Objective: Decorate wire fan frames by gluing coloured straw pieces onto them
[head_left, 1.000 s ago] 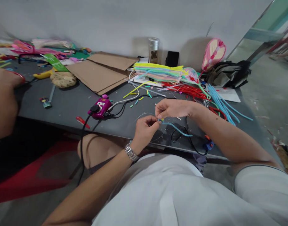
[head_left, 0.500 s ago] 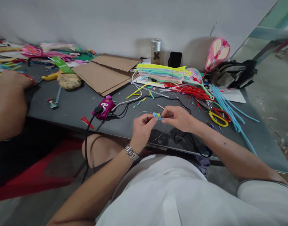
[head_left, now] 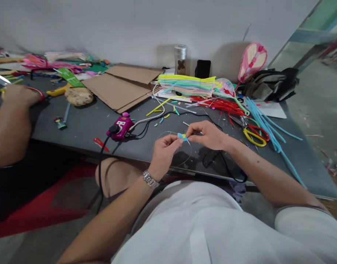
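A small light-blue and yellow piece (head_left: 182,136), fuzzy like bent pipe cleaner, is pinched between my two hands above the table's near edge. My left hand (head_left: 165,149), with a metal watch at the wrist, grips its left side between thumb and fingertips. From the right, my right hand (head_left: 208,135) has thumb and index finger closed at the piece's other end. A thin clear wire (head_left: 191,150) hangs in a wide loop below and around my hands. How the wire joins the piece is too small to tell.
Scissors (head_left: 253,136), light-blue pipe cleaners (head_left: 267,123) and red ones (head_left: 220,104) lie to the right. A magenta power socket (head_left: 123,127) with a black cord stands left. Behind are cardboard sheets (head_left: 124,88) and a bottle (head_left: 181,60). Another person's hand (head_left: 21,94) works at far left.
My hands have shifted slightly, with the fingers regripping around the blue and yellow piece. At far left the other person's hand has moved a little, and a shiny blade now shows there.
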Demonstrator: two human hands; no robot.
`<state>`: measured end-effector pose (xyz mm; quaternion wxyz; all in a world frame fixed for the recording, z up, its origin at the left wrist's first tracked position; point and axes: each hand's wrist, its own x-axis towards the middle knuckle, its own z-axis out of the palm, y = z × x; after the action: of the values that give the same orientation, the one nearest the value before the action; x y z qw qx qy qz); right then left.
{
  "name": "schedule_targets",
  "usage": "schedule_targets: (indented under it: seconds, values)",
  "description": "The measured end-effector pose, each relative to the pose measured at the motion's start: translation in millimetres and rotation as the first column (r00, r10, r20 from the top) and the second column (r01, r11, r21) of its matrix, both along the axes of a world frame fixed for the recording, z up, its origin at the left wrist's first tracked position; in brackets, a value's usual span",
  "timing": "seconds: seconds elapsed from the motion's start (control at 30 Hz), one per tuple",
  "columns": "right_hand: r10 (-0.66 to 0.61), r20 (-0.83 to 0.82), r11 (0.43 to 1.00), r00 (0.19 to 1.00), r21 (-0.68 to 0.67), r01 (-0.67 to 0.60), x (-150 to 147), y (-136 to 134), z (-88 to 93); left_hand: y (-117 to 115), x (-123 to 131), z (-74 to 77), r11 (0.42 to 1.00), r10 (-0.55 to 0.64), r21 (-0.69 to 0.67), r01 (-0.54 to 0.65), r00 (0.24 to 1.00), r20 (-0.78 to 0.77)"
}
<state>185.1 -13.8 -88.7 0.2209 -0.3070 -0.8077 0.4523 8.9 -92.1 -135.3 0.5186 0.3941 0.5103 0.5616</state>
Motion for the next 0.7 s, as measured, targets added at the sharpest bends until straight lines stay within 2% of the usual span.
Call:
schedule_targets:
  seconds: [0.13,0.33,0.57,0.7]
  values:
    - [0.088,-0.024,0.977,0.996,-0.19,-0.091,1,9,1.8,0,-4,1.4,0.997,-0.08,-0.002,0.08,0.995,0.063]
    - [0.184,-0.118,0.885,0.976,-0.412,-0.217,2,18,2.0,-1,-7,7.1,0.981,-0.192,0.01,0.192,0.973,0.132]
    - [0.154,-0.229,0.823,0.961,-0.509,-0.254,0,22,4.6,-4,-4,16.5,0.96,-0.278,0.059,0.272,0.933,0.226]
    - [0.148,-0.241,0.814,0.959,-0.521,-0.256,-1,21,4.2,-6,-2,18.3,0.964,-0.263,0.089,0.249,0.944,0.201]
